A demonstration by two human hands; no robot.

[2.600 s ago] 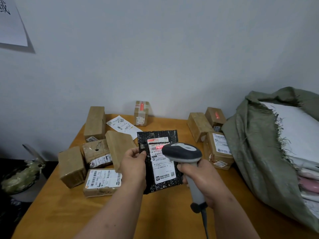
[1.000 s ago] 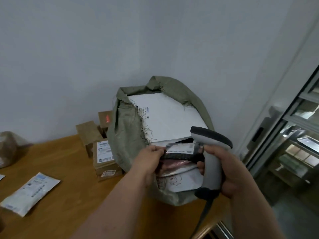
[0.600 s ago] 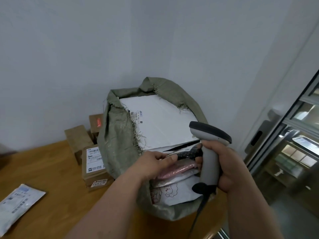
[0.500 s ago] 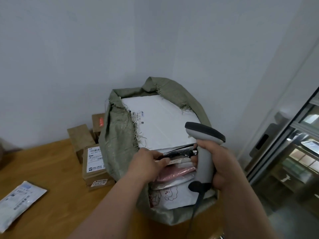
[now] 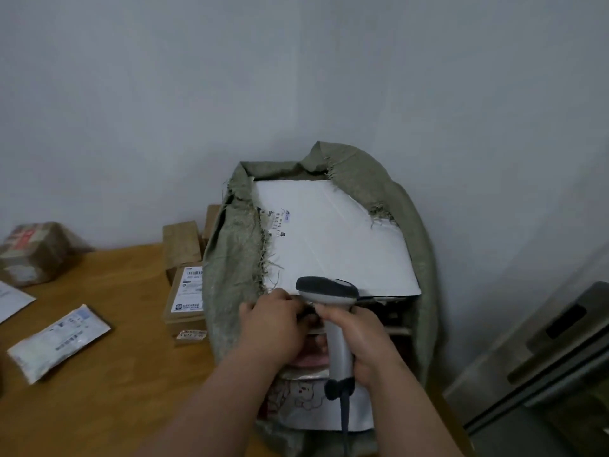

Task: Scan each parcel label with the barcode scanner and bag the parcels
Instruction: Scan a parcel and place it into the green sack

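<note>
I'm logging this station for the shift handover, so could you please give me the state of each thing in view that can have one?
Green sack: mouth open, stuffed with parcels.
Large white mailer: in the sack, on top.
Barcode scanner: gripped by the right hand.
Left hand: at the sack mouth; fingertips hidden.
Labelled carton: closed, against the sack.
White pouch: flat on the table.
</note>
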